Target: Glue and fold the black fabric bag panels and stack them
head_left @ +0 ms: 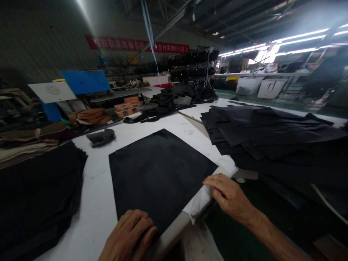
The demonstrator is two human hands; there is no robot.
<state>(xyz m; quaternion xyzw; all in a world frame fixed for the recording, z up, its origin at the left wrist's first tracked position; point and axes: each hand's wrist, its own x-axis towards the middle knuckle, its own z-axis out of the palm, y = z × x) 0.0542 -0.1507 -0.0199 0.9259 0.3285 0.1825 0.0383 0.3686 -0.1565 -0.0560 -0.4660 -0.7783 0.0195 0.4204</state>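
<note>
A flat black fabric panel [163,174], roughly four-sided, lies on the white tabletop in front of me. My left hand [130,232] rests on its near left corner, fingers lying over the cloth and the thumb apart. At the panel's right edge, beside the table's rim, the fingertips of my right hand [231,195] touch the cloth. Its thumb sits lower, apart from the fingers. Below the right hand, crumpled clear plastic or tape [199,203] wraps the table edge. The cloth directly under both hands is hidden.
Stacked black fabric pieces [261,127] spread across the right side; another dark stack [40,195] lies left. A small grey scrap [101,137] sits beyond the panel. Farther back are piled black straps [179,96], orange-brown boxes [127,106] and white bins [248,86].
</note>
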